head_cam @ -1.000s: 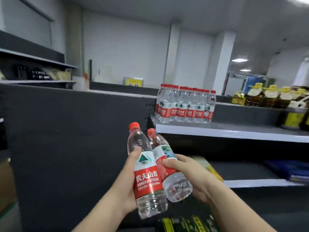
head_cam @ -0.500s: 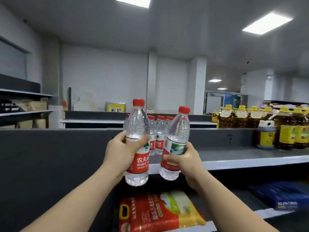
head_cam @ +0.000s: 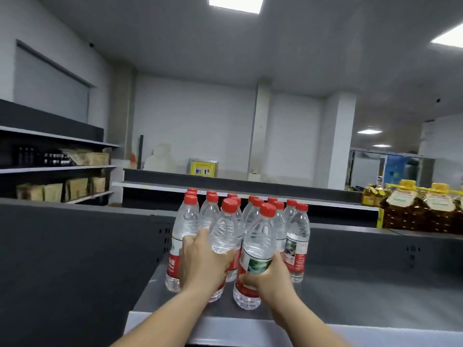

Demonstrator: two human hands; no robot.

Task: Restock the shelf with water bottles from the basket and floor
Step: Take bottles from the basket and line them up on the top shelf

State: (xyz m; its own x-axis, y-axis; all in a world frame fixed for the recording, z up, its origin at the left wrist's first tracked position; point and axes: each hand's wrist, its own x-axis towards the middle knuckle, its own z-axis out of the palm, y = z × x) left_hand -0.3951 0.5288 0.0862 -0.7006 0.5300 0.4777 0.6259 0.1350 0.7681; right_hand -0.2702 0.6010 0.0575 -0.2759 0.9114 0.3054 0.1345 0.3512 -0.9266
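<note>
Each hand grips one clear plastic red-capped water bottle, left hand [head_cam: 203,261] and right hand [head_cam: 268,279], on the grey metal shelf [head_cam: 363,296], touching the standing bottle cluster [head_cam: 295,236]; amber oil jugs [head_cam: 421,211] sit right.

Some fifteen water bottles [head_cam: 297,236], two hands [head_cam: 203,264]

Bottle labels [head_cam: 172,264] and yellow sign [head_cam: 203,169] stay unreadable.

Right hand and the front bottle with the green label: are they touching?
Touching. The head view shows the right hand wrapped around the front bottle, fingers over its label, bottle standing on the shelf.
</note>
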